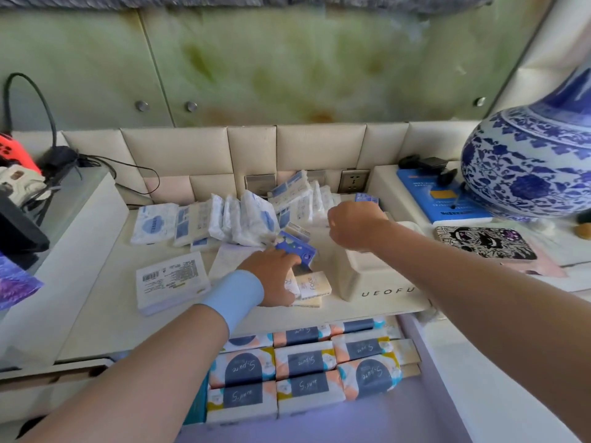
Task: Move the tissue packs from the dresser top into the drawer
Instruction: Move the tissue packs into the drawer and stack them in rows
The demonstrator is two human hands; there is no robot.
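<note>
- Packs of white-and-blue tissue (252,219) crowd cream tabletop (105,314), centre frame.
- Left hand (275,276): grip holds small blue tissue pack (295,248).
- Right hand (355,225) curled, centre-right; grip hidden, cannot tell.

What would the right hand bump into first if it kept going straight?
The right hand would probably meet the leaning white tissue packs first; depth is unclear.

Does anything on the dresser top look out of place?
Yes. The white tissue packs at the back lean on each other in a tilted heap, unlike the neat rows in the drawer.
</note>
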